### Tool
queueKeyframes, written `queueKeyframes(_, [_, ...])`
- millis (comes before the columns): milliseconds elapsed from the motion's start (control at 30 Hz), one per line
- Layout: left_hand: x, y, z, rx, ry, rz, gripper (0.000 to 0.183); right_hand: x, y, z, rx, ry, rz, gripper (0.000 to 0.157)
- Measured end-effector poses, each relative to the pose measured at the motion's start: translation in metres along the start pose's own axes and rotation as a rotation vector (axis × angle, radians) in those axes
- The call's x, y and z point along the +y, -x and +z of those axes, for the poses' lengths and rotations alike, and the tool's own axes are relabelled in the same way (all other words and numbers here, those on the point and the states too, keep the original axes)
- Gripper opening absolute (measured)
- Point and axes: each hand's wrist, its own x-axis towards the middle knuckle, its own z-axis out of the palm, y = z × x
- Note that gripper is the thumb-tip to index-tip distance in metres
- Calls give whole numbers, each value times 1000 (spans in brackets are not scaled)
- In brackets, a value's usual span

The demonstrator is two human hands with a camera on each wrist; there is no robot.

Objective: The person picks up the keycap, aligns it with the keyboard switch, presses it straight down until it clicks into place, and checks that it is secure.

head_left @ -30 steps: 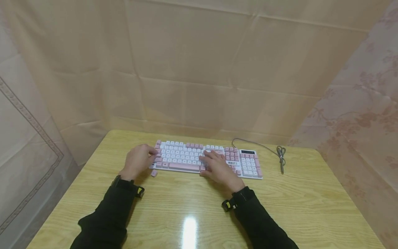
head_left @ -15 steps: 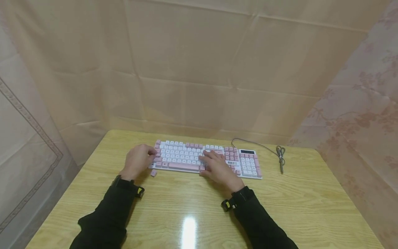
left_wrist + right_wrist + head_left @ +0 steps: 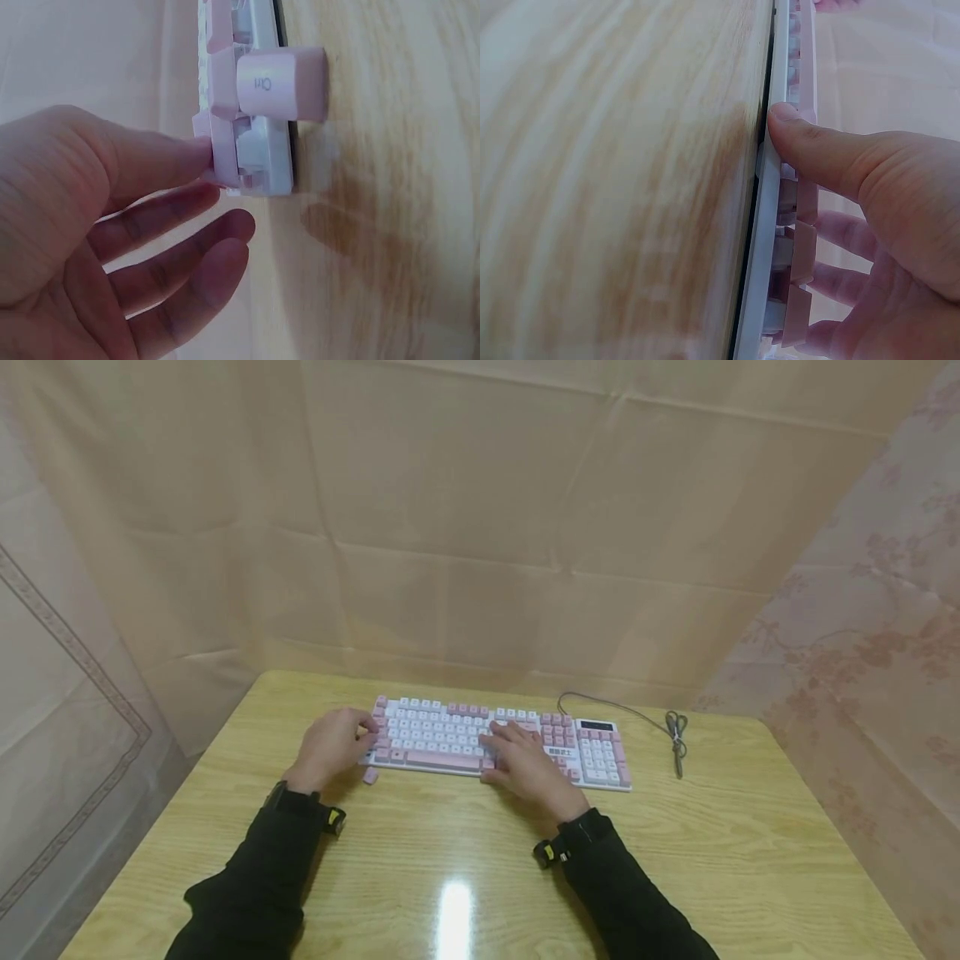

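A white and pink keyboard [image 3: 438, 737] lies on the wooden table. At its left end my left hand [image 3: 327, 747] pinches a pink keycap [image 3: 223, 154]; the thumb presses its side, the index finger is partly hidden, and the other fingers hang bent below. A loose pink keycap marked Ctrl [image 3: 266, 82] lies on the table just in front of the keyboard's left corner. My right hand [image 3: 528, 768] rests over the keys right of the space bar. Its fingers are spread across the keys, while the thumb presses the front edge of the keyboard.
From the keyboard's back a grey cable [image 3: 618, 702] runs right to a tied bundle [image 3: 677, 735] on the table. Beige cloth [image 3: 480, 568] hangs behind the table [image 3: 712, 860], with patterned cloths at both sides.
At the keyboard's left end, the left hand's fingers have shifted slightly, and a small gap now shows beneath the index finger. The right hand, keyboard and loose keycap stay in place.
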Motion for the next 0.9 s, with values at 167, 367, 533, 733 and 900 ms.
queueKeyframes(167, [-1,1,2,-23,-11,34,13,-1,0,0,-2,4,5,59])
queueKeyframes(367, [-1,1,2,-61,18,77,26,-1,0,0,8,17,-6,62])
queueKeyframes(533, [-1,2,3,-63,9,118,25,-1,0,-1,3,11,-5,60])
queueKeyframes(733, [-4,1,5,-19,-39,121,24,-1,-1,-1,-8,3,-2,59])
queueKeyframes(900, [-4,0,5,15,-74,117,23,-1,0,-1,-5,-12,-6,59])
